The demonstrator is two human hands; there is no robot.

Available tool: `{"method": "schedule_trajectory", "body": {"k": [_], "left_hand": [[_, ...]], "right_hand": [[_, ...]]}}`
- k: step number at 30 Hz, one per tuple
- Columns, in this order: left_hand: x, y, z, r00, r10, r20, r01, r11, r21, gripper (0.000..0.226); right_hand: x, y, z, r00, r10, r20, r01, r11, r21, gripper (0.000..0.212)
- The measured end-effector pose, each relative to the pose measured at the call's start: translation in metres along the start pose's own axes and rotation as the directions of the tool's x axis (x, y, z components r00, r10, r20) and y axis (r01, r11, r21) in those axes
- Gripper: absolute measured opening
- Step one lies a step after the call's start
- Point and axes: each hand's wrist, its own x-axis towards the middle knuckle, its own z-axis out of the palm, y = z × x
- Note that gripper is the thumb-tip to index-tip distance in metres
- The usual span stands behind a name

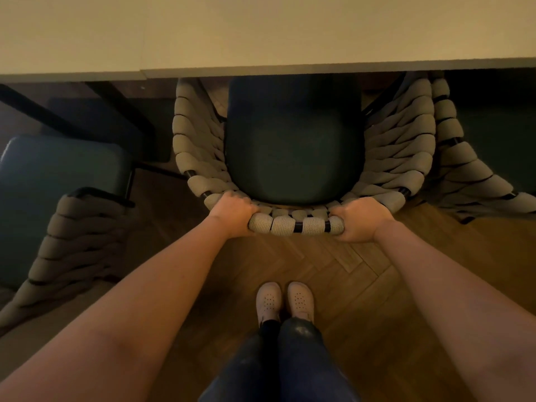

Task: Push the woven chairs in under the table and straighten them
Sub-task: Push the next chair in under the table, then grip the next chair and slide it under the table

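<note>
The back rim of the middle woven chair (290, 224) is gripped at the centre of the frame by both hands. The left hand (233, 211) is curled over its left end and the right hand (361, 220) over its right end. The front of its dark seat cushion (293, 146) is hidden beneath the pale worktop (261, 33) across the top of the frame. A second woven chair (75, 245) is seen at the lower left, turned at an angle. A third woven chair (470, 169) stands just beside the middle one at the right edge. Pale shoes (285, 300) are seen on the herringbone floor (348, 271) below.
</note>
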Motion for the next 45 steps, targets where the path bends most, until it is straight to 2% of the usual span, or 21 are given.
{"method": "schedule_trajectory", "body": {"k": [2,4,8,11,14,18,25,29,35,38,45], "left_hand": [[-0.007,0.006,0.0,0.998,-0.056,-0.019,0.056,0.998,-0.025,0.07],[-0.018,0.014,0.003,0.993,-0.099,-0.068,0.095,0.993,-0.071,0.076],[-0.045,0.032,0.01,0.979,-0.149,-0.137,0.127,0.98,-0.156,0.084],[-0.068,0.043,0.019,0.966,-0.197,-0.165,0.158,0.962,-0.223,0.085],[-0.096,0.044,0.034,0.952,-0.254,-0.168,0.204,0.942,-0.265,0.083],[-0.146,0.026,0.066,0.921,-0.362,-0.142,0.3,0.894,-0.332,0.082],[-0.274,-0.036,0.16,0.801,-0.597,-0.045,0.532,0.744,-0.404,0.089],[-0.354,-0.08,0.211,0.762,-0.646,-0.046,0.577,0.709,-0.405,0.091],[-0.475,-0.152,0.28,0.677,-0.736,0.028,0.696,0.627,-0.351,0.099],[-0.518,-0.181,0.303,0.632,-0.771,0.078,0.743,0.574,-0.343,0.098],[-0.564,-0.253,0.334,0.582,-0.802,0.134,0.793,0.523,-0.313,0.093]], "right_hand": [[-0.001,0.0,-0.001,1.0,0.009,0.019,-0.009,1.0,0.018,0.018],[-0.001,-0.001,0.0,0.998,0.037,0.046,-0.038,0.999,0.01,0.024],[-0.004,-0.012,-0.004,0.987,0.1,0.128,-0.108,0.993,0.052,0.072],[-0.006,-0.04,-0.01,0.996,0.061,0.063,-0.067,0.993,0.101,0.086],[-0.002,-0.088,-0.01,0.995,-0.047,-0.085,0.057,0.991,0.125,0.085],[0.008,-0.166,-0.011,0.949,-0.22,-0.224,0.237,0.97,0.051,0.081],[0.039,-0.327,0.001,0.919,-0.342,-0.196,0.344,0.939,-0.024,0.082],[0.056,-0.42,0.008,0.914,-0.335,-0.23,0.345,0.939,0.003,0.083],[0.083,-0.568,0.025,0.925,-0.31,-0.221,0.326,0.945,0.038,0.085],[0.092,-0.625,0.03,0.906,-0.364,-0.215,0.374,0.927,0.006,0.084],[0.141,-0.716,0.028,0.928,-0.37,-0.056,0.368,0.929,-0.04,0.092]]}}
